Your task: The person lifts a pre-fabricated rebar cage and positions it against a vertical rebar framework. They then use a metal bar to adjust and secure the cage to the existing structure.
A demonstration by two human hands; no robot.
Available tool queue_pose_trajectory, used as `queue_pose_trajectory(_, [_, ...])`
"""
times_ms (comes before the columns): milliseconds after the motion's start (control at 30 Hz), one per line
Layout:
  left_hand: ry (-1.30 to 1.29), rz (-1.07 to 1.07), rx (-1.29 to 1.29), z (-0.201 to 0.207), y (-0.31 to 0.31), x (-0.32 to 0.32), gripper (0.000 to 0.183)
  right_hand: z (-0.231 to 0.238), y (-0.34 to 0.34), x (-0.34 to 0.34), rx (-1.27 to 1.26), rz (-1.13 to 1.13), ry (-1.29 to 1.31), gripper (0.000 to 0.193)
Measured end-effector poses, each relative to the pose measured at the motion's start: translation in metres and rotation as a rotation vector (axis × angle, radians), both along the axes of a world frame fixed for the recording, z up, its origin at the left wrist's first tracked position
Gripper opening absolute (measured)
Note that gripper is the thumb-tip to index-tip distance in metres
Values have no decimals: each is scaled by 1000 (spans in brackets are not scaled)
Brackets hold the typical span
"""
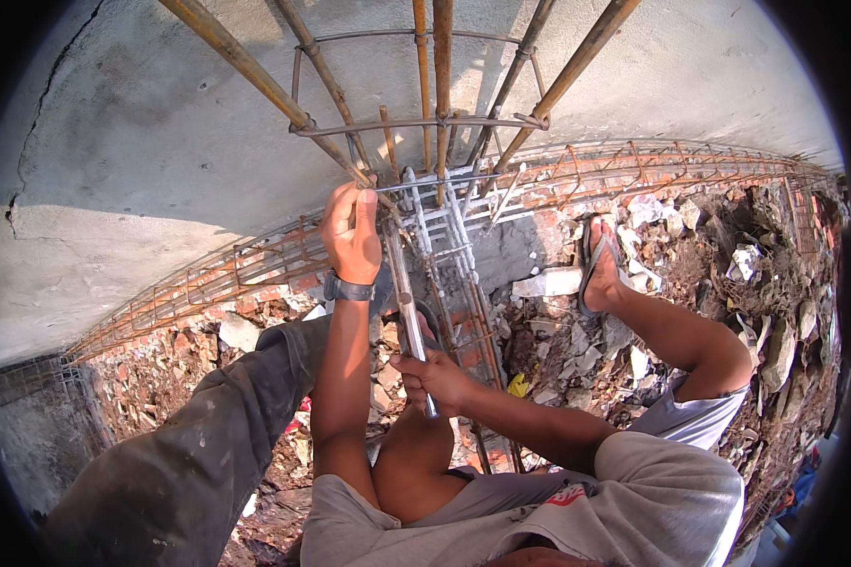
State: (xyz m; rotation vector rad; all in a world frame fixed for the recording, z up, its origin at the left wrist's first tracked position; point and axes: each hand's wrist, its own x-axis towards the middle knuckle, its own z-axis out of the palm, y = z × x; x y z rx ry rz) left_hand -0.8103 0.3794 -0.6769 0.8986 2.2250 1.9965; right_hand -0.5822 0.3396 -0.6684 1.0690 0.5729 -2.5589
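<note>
My left hand, with a dark band on its wrist, is pinched closed at the foot of a slanting rusty rebar. A thin steel rod runs rightward from its fingertips across the upright bars; the exact grip is partly hidden by the thumb. Lower and to the right, my right hand is wrapped round the lower part of a long grey metal bar. The bar's upper end reaches just below my left hand, beside the rebar. A bent steel stirrup rings the upright rebars above.
A plastered wall with a crack stands ahead. Long rebar cages run along its base. Broken bricks and rubble cover the ground. My sandalled right foot rests there. Another person's dark-trousered leg is at lower left.
</note>
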Motion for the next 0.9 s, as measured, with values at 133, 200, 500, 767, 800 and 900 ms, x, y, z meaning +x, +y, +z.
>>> queue_pose_trajectory(133, [10, 4, -11, -3, -6, -2, 30, 6, 6, 1, 26, 42, 3, 34])
queue_pose_trajectory(200, [-25, -14, -10, 1, -2, 3, 34, 2, 9, 3, 3, 37, 12, 34])
queue_pose_trajectory(500, [-192, -175, 167, -5, 3, 2, 35, 2, 8, 5, -10, 21, -40, 26])
queue_pose_trajectory(767, [-264, -343, 262, 16, 20, 8, 28, 10, 12, 4, 30, 28, -45, 27])
queue_pose_trajectory(800, [-250, -345, 219, 15, 19, 6, 29, 10, 10, 2, 31, 27, -44, 28])
queue_pose_trajectory(900, [-206, -290, 138, 10, 17, 4, 29, 6, 1, -1, 19, 6, -46, 27])
